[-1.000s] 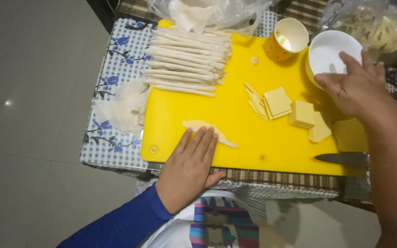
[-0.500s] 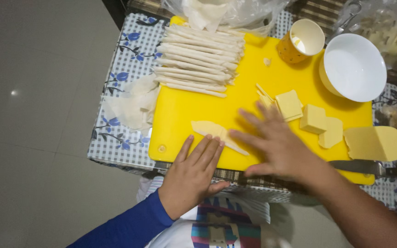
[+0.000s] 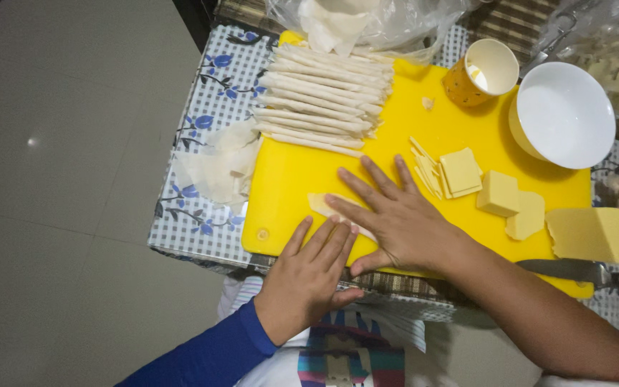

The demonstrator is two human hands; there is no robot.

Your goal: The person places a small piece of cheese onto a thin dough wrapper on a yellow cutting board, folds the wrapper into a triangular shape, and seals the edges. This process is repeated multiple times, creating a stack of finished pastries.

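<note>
Hands first, at the lower centre of the frame: left hand [image 3: 311, 276], blue sleeve, lies flat with fingers together and extended, fingertips resting on the near edge of the yellow cutting board [image 3: 295, 179] and touching the near end of a pale wrapper strip [image 3: 322, 204]; nothing is pinched. Right hand [image 3: 395, 218], entering from the lower right, is pressed palm-down with fingers spread across the same strip, covering most of it; nothing is gripped. Strip location: lower-left part of the board, only its left end showing beyond the fingers. Knife [image 3: 574, 271], lower right, lying along the board's near edge. Large wedge of yellow cheese [image 3: 596, 235], right edge of the board, just above the knife. Two thick cheese blocks [image 3: 511, 204], centre right, touching each other. Thin cheese slices and sticks [image 3: 445, 172], stacked just left of the blocks, close to the right hand's fingertips. Loose translucent wrappers [image 3: 216, 168], off the board to the left, on the blue-checked floral cloth of the bench [image 3: 202, 79]. Row of rolled white sticks [image 3: 324, 100], upper left of the board, laid side by side. White bowl [image 3: 564, 115], upper right, overlapping the board's corner. Yellow cup [image 3: 483, 72], just left of the bowl. Clear plastic bag [image 3: 367, 21], top centre, behind the rolls.
</note>
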